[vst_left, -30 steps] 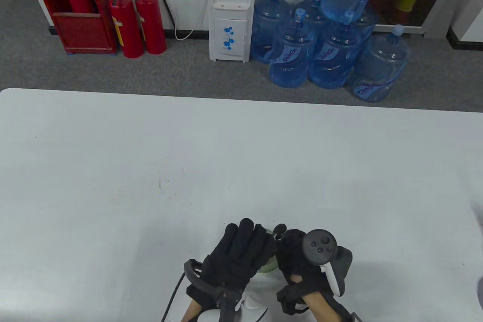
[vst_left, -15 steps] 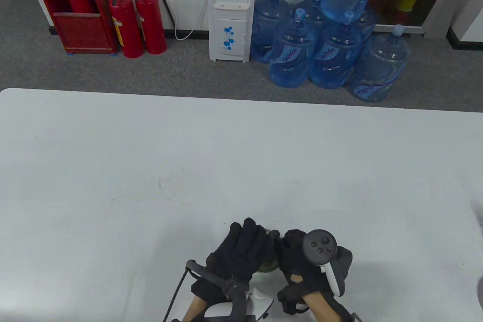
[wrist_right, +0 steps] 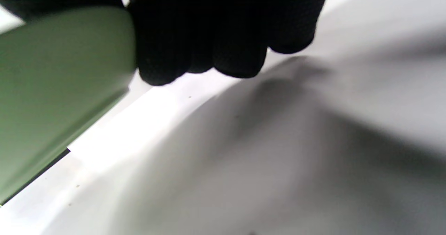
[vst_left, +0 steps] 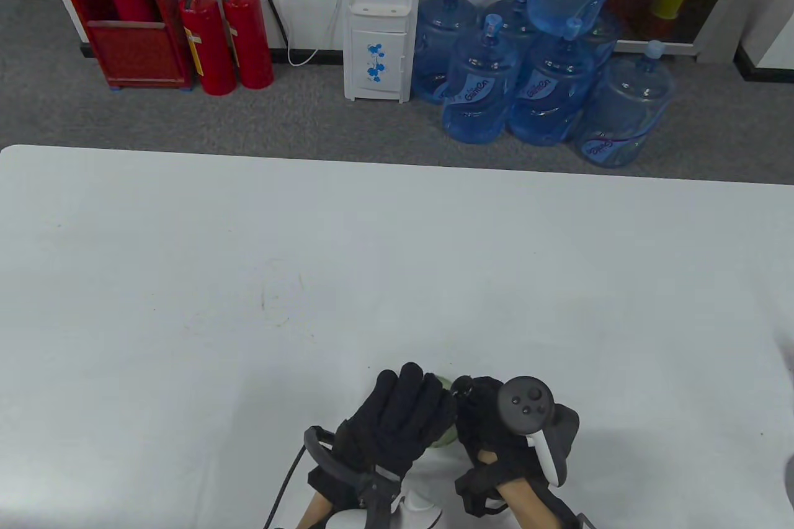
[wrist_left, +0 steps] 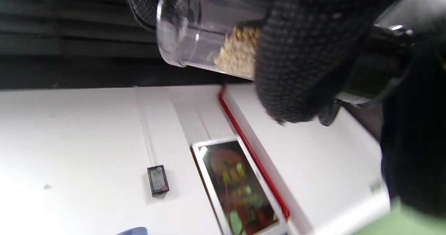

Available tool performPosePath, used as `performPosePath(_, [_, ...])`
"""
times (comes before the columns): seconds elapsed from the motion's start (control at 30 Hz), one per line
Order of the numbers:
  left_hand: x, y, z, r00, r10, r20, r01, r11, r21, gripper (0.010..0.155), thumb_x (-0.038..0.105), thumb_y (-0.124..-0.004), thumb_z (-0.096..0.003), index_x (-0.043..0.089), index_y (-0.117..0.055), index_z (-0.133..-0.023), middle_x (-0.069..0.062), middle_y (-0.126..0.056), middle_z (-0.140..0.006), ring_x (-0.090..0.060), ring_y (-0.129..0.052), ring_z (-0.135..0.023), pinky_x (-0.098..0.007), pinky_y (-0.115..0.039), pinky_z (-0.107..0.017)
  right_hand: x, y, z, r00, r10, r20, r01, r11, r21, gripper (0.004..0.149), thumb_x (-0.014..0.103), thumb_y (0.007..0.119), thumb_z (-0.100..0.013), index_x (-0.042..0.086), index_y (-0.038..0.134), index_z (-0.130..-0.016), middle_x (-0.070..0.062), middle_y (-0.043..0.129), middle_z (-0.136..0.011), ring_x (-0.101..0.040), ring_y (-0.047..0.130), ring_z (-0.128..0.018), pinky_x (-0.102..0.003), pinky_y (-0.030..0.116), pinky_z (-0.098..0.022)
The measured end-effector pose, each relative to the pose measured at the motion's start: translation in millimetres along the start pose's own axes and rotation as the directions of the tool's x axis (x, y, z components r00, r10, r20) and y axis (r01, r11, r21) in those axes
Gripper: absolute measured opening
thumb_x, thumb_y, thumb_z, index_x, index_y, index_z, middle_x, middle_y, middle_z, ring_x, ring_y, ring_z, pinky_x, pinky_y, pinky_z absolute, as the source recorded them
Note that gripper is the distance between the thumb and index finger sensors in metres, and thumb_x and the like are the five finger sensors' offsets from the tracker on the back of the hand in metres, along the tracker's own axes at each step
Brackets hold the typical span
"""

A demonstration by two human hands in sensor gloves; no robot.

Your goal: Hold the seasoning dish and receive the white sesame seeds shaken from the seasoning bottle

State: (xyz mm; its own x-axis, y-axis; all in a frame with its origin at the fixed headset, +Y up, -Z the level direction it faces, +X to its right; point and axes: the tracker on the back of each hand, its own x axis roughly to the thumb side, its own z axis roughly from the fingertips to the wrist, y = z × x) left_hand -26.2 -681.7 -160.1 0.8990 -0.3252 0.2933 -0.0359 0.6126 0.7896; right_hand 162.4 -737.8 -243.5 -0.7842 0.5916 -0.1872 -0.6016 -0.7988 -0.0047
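Evidently light and rigid, the green seasoning dish sits gripped at its rim by right-hand fingers; the left hand clasps the clear seasoning bottle.

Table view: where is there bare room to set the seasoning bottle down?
Bare table runs left of the left hand, beyond both hands to the far edge, and right of the right hand. The near centre is crowded: hands, seasoning bottle, green seasoning dish.

Left hand and right hand meet at the near edge of the bench. The seasoning dish sits between them, apparently below the tilted seasoning bottle with sesame seeds inside.
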Motion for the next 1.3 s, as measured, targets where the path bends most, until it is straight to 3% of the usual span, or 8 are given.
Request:
performPosePath(0.07, [5.8,-21.5,3.1,0.993,-0.107,0.054,0.115,0.975,-0.189,0.068,0.036,-0.111,-0.0316,0.05,-0.075,-0.087,0.025,-0.078,-0.097,-0.014,-0.075,-0.104,-0.04,-0.069,-0.079,-0.6,0.9,-0.4,1.0,0.029,0.006,-0.029,0.999,-0.012,0.041,0.053,0.084,-0.045,0.019,0.092,-0.066,0.005,0.079,-0.095,-0.02,0.087,-0.083,-0.042,0.074,-0.066])
performPosePath(0.3, [2.5,-22.9,6.0,0.986,-0.149,0.08,0.162,0.968,-0.192,0.067,0.037,-0.111,-0.0309,0.052,-0.075,-0.087,0.026,-0.079,-0.097,-0.013,-0.076,-0.103,-0.039,-0.071,-0.079,-1.6,0.6,-0.5,1.0,0.028,0.0,-0.028,0.999,-0.015,0.041,0.053,0.084,-0.045,0.019,0.092,-0.066,0.005,0.079,-0.095,-0.02,0.087,-0.083,-0.043,0.074,-0.066])
performPosePath(0.4, [-5.9,1.5,1.6,0.999,-0.029,-0.013,0.029,0.999,0.016,0.068,0.037,-0.11,-0.0334,0.05,-0.073,-0.088,0.024,-0.076,-0.098,-0.014,-0.073,-0.104,-0.04,-0.069,-0.078,-0.5,-0.2,0.4,1.0,-0.007,-0.005,0.007,1.0,0.002,0.041,0.053,0.084,-0.045,0.019,0.092,-0.066,0.004,0.079,-0.095,-0.021,0.087,-0.083,-0.043,0.073,-0.066])
performPosePath(0.5, [2.9,-24.1,4.5,0.989,-0.138,0.052,0.146,0.964,-0.222,0.067,0.036,-0.111,-0.0316,0.05,-0.076,-0.087,0.025,-0.079,-0.097,-0.014,-0.076,-0.104,-0.04,-0.069,-0.079,0.3,1.0,0.6,1.0,0.03,0.007,-0.03,0.999,-0.011,0.041,0.053,0.084,-0.045,0.02,0.092,-0.066,0.005,0.079,-0.095,-0.02,0.087,-0.083,-0.042,0.074,-0.066])
performPosePath(0.6, [-2.8,-2.1,1.9,0.996,-0.084,0.02,0.084,0.996,-0.012,0.068,0.038,-0.11,-0.0324,0.05,-0.074,-0.088,0.025,-0.077,-0.097,-0.014,-0.075,-0.103,-0.039,-0.07,-0.078,0.0,-0.3,1.6,1.0,-0.009,-0.002,0.009,1.0,0.002,0.041,0.053,0.085,-0.045,0.019,0.092,-0.066,0.004,0.079,-0.095,-0.021,0.087,-0.083,-0.043,0.073,-0.066])
performPosePath(0.77, [2.1,-25.4,4.6,0.98,-0.164,0.11,0.181,0.97,-0.165,0.067,0.041,-0.11,-0.031,0.052,-0.075,-0.088,0.027,-0.079,-0.098,-0.012,-0.078,-0.103,-0.04,-0.071,-0.079,-1.3,0.3,0.5,1.0,0.018,-0.003,-0.018,1.0,-0.011,0.041,0.053,0.084,-0.045,0.019,0.092,-0.066,0.004,0.079,-0.095,-0.02,0.087,-0.082,-0.043,0.073,-0.066])
performPosePath(0.9, [-20.2,-19.9,0.5,0.971,0.103,-0.214,-0.143,0.974,-0.176,0.067,0.041,-0.109,-0.0323,0.052,-0.074,-0.088,0.018,-0.064,-0.105,-0.019,-0.069,-0.105,-0.045,-0.065,-0.08,-1.5,-4.8,-2.1,1.0,0.002,-0.004,-0.002,1.0,-0.014,0.041,0.053,0.084,-0.045,0.019,0.092,-0.067,0.004,0.079,-0.095,-0.021,0.087,-0.083,-0.043,0.073,-0.066])
performPosePath(1.3, [-120.9,-70.5,44.1,0.25,0.448,-0.858,-0.801,0.594,0.077,0.071,0.046,-0.107,-0.0329,0.035,-0.072,-0.094,0.008,-0.087,-0.094,-0.022,-0.099,-0.071,-0.045,-0.081,-0.058,-37.4,-33.9,-19.8,0.974,-0.155,-0.162,0.15,0.988,-0.046,0.041,0.049,0.086,-0.045,0.016,0.093,-0.068,0.001,0.079,-0.095,-0.024,0.086,-0.083,-0.046,0.071,-0.066])
